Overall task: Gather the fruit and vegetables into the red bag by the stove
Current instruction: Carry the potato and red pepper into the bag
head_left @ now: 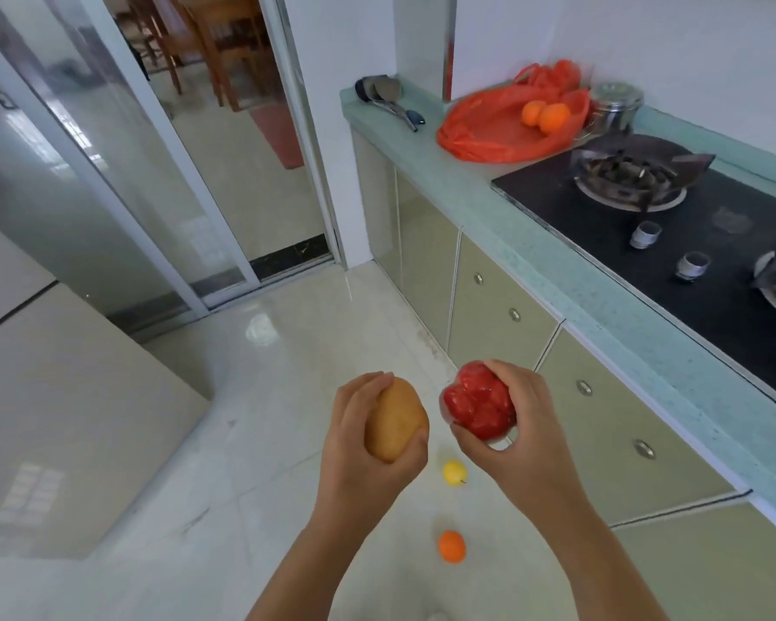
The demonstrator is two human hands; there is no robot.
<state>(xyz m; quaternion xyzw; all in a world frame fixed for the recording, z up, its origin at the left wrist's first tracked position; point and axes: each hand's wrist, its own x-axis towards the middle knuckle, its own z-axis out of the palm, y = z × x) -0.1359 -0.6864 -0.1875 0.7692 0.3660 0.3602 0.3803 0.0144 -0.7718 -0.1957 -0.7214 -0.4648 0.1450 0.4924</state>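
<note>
Pale glossy floor tiles [261, 396] fill the kitchen, with a green surface [489, 195] running along the right wall above cream cabinet doors [502, 307]. A black gas stove [646, 226] is set into that surface. Just beside the stove's far end lies the red bag [498, 127], spread open and flat, with two oranges [545, 115] resting on it, touching each other. A steel lidded pot [615, 107] stands right behind the bag, and dark-handled utensils [388, 100] lie at the far end of the surface.

Both forearms extend forward from the bottom of the view, raised above the floor, wrists level with each other. The left hand [368, 445] has its grip closed round a potato [396, 419], fingers curled over the top, thumb pressed against the lower right side. The right hand [511, 423] has its grip closed on a red bell pepper [480, 402], fingers over the top right, thumb under the lower left edge. The two items sit near each other, not touching, and well apart from the bag.

On the floor beneath the hands lie a small yellow fruit [454, 473] and, nearer the person, another orange [452, 546]. A sliding glass door [131, 172] stands at left, with a wooden chair [225, 42] visible beyond it.
</note>
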